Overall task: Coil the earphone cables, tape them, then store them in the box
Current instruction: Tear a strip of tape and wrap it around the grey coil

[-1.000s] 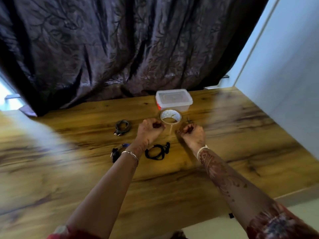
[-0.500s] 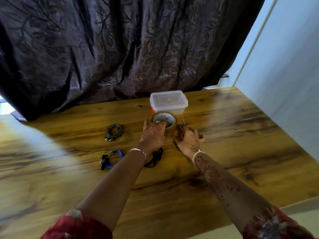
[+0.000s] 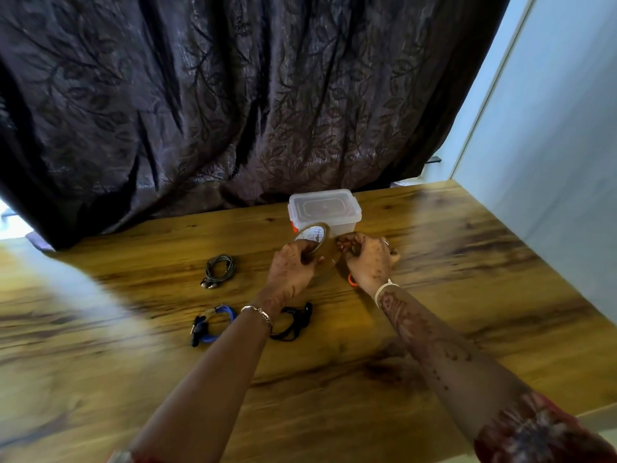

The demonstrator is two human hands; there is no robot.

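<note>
My left hand (image 3: 293, 266) grips a roll of brown tape (image 3: 314, 234) and holds it tilted just above the wooden table (image 3: 467, 295). My right hand (image 3: 369, 262) is closed right beside the roll, around what looks like small scissors; only an orange handle loop (image 3: 352, 281) shows below the palm. A clear plastic box (image 3: 325, 208) with its lid on stands just behind the roll. Three coiled earphone cables lie on the table: a grey one (image 3: 218, 270) to the left, a blue one (image 3: 212, 324) and a black one (image 3: 295, 324) partly under my left forearm.
A dark patterned curtain (image 3: 233, 111) hangs along the table's far edge. A pale wall (image 3: 551, 162) bounds the table on the right. The table's near edge runs along the lower right.
My left hand has lifted the tape roll off the table and tilted it. My right hand has closed in next to the roll. The camera has shifted a little.
</note>
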